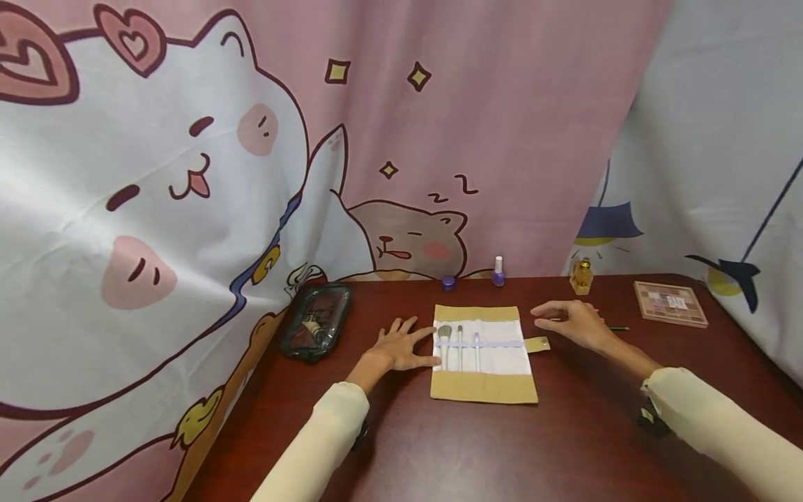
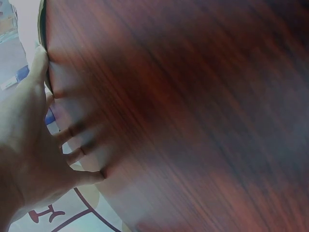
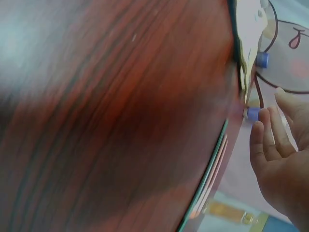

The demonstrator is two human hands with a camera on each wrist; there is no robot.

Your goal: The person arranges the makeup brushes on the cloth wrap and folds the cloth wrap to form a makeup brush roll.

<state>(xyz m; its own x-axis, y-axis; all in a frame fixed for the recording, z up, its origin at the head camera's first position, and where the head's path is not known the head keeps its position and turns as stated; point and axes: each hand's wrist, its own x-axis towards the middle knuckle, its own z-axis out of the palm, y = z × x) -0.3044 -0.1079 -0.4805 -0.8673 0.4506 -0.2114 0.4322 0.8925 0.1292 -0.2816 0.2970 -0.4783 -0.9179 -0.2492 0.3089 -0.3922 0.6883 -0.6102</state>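
An unrolled tan and white fabric brush roll lies on the table, with several makeup brushes tucked under its pale strap. A tan snap tab sticks out from its right side. My left hand rests with spread fingers at the roll's left edge, thumb and forefinger right at the fabric. To the right of the roll, my right hand hovers near the tab with relaxed fingers, nothing between them. Just behind that hand lie a green pencil and some pinkish pencils, partly hidden by it in the head view.
On the left lies a clear, black-edged pouch with things inside. Along the back stand a small purple jar, a purple nail polish bottle and an amber glass bottle. An eyeshadow palette lies at the right. A printed curtain hangs behind.
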